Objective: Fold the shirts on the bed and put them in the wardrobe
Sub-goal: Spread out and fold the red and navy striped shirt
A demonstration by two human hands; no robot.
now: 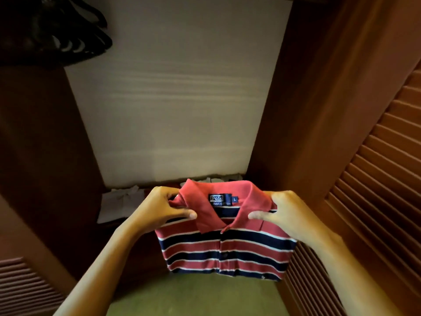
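Observation:
A folded polo shirt (224, 247) with red, navy and white stripes and a red collar hangs in front of the open wardrobe (293, 137). My left hand (163, 209) grips its left shoulder beside the collar, thumb on top. My right hand (281, 212) grips the right shoulder the same way. The shirt is held above the wardrobe's floor, collar farthest from me, with the label facing up.
The wardrobe has a pale back panel (173, 99) and brown side walls. Louvred doors (378, 169) stand open at right and lower left. Dark hangers (68, 33) hang at the top left. White folded items (118, 204) lie low at the back. Green floor (193, 297) lies below.

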